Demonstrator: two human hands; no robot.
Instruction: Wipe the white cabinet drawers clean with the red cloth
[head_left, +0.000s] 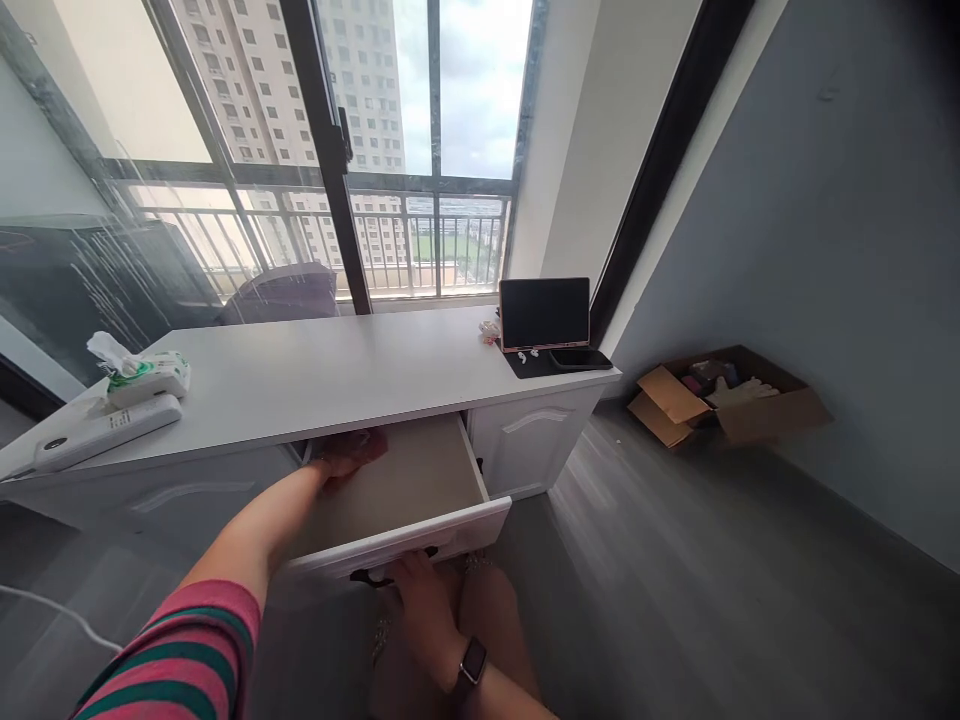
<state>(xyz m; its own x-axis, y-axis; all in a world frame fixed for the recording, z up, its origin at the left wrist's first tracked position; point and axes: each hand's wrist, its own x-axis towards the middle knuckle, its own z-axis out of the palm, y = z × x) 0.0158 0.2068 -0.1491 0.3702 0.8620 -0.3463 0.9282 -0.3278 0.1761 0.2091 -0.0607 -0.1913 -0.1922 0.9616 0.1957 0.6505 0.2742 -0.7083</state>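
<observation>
The left hand point(346, 458) reaches into the pulled-out drawer point(427, 470) under the white table point(330, 365), grasping a reddish cloth point(373, 443) that shows at and just beyond its fingers, toward the drawer's left rear. The right hand point(421, 585) covers the middle of the dark drawer handle point(367, 578); whether its fingers curl round it, I cannot tell.
</observation>
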